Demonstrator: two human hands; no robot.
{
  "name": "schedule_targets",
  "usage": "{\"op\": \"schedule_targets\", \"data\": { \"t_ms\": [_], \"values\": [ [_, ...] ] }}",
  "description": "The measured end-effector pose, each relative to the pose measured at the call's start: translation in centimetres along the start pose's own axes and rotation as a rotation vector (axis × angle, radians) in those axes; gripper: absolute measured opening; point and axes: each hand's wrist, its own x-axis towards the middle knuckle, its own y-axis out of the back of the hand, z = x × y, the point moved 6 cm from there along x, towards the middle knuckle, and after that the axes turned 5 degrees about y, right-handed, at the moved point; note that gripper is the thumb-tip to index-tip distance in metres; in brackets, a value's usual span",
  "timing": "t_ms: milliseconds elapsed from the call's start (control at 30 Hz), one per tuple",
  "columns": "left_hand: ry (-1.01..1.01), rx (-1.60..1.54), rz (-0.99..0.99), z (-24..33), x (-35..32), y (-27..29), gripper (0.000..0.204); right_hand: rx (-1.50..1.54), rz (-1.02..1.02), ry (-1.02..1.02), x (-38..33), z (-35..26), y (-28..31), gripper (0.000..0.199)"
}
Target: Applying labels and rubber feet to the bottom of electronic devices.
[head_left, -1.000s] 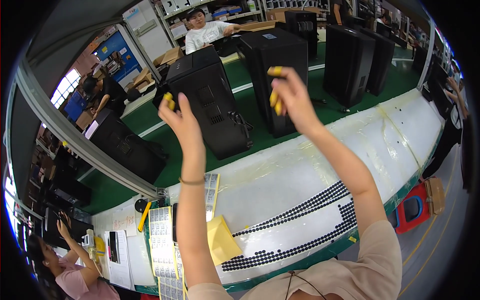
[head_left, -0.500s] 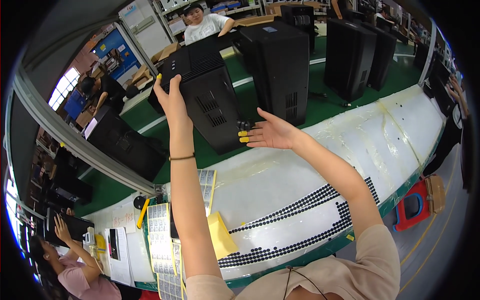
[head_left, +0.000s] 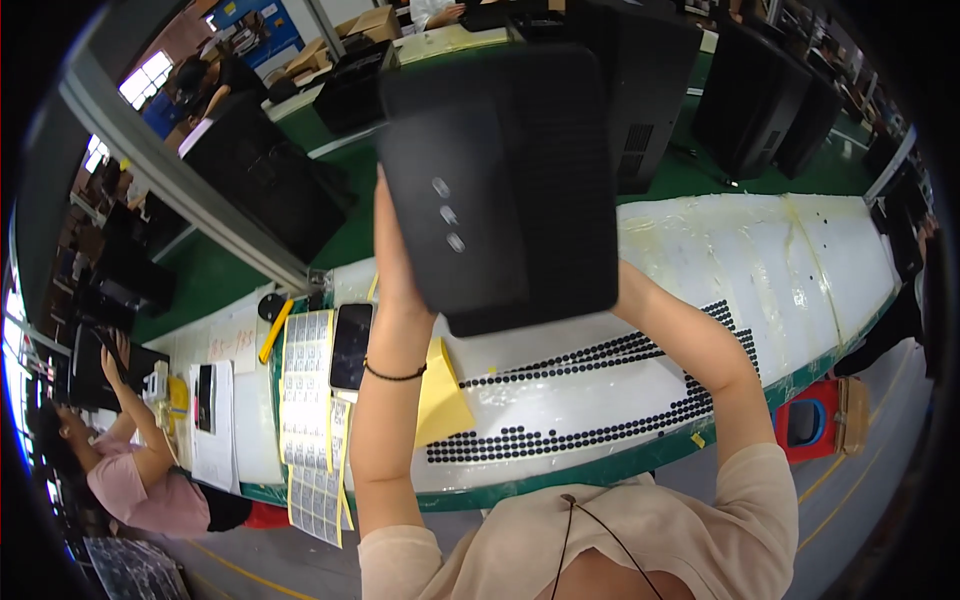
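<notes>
A black tower-shaped unit [head_left: 560, 200] with three small buttons and ribbed strips is raised in front of me, its top face tilted toward me. My left hand [head_left: 398, 265] grips its left side; the fingers are mostly hidden behind the casing. At the lower right side is my right hand [head_left: 630, 288], its fingers hidden by the unit. Below it, the white work surface [head_left: 765, 265] carries rows of small round black pads [head_left: 590, 435]. Yellow paper [head_left: 440, 405] lies by my left forearm, next to a dark phone [head_left: 352, 345] and label sheets [head_left: 306, 370].
Other black units [head_left: 755, 95] stand on the green conveyor [head_left: 655, 187] beyond the table. A metal post [head_left: 190, 175] slants at the left. One co-worker [head_left: 150, 480] works at lower left. A red stool [head_left: 800, 420] is on the floor at right.
The black unit has come up off the green conveyor toward me and tilted, its top now facing me. My right hand, open beside it before, has moved to its right side.
</notes>
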Motion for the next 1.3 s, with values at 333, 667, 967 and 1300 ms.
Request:
{"op": "schedule_targets", "data": {
  "t_ms": [333,667,967,1300],
  "values": [
    [-0.059,0.111,-0.062,-3.4,-5.3,-1.5,0.087,-0.331,0.010,0.186,-3.3,-2.8,2.7,0.057],
    [-0.374,0.437,-0.116,-1.1,-3.9,-3.8,0.109,-0.781,0.118,0.430,-2.5,-8.1,6.9,0.052],
    [-0.941,1.049,-0.220,-3.7,-8.9,-6.0,0.122,-1.056,0.208,0.549,-5.1,-8.5,9.9,0.046],
    [-0.932,0.951,-0.226,-4.4,-13.9,-4.7,0.109,-1.351,0.341,0.700,-8.5,-10.4,10.5,0.040]
  ]
}}
